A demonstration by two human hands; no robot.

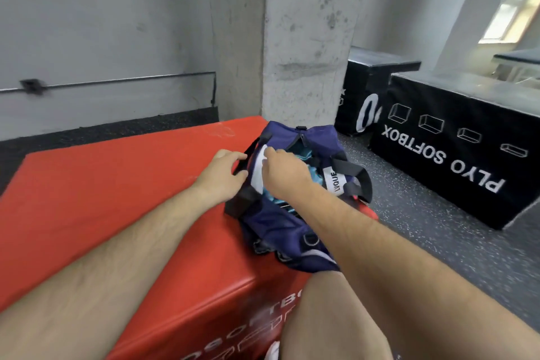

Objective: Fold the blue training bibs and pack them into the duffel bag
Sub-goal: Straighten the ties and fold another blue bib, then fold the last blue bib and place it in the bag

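Navy duffel bag (277,223) is lying on red plyo box (117,199), long axis 12-to-6. Left hand (223,172) is gripping its 9 o'clock handle (249,155). Right hand (285,174) is pinching the open rim, with blue bibs (318,178) sitting inside beneath it.

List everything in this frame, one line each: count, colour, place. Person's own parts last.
duffel bag: 1, navy with black handles, unzipped, on the right part of the red box
bibs: count cannot tell, turquoise-blue, inside the bag's opening
red soft box: 1, red, foreground, under the bag
black soft boxes: 2, black with white print, on the floor at right
pillar: 1, grey concrete, behind the bag
pipe: 1, dark metal, along the left wall
window: 1, bright, top right
floor: dark speckled, right of the red box
left hand: 1, grips the black handle nearest it
right hand: 1, fingers curled over the opening's white-lined edge
leg: 1, bare, bottom edge
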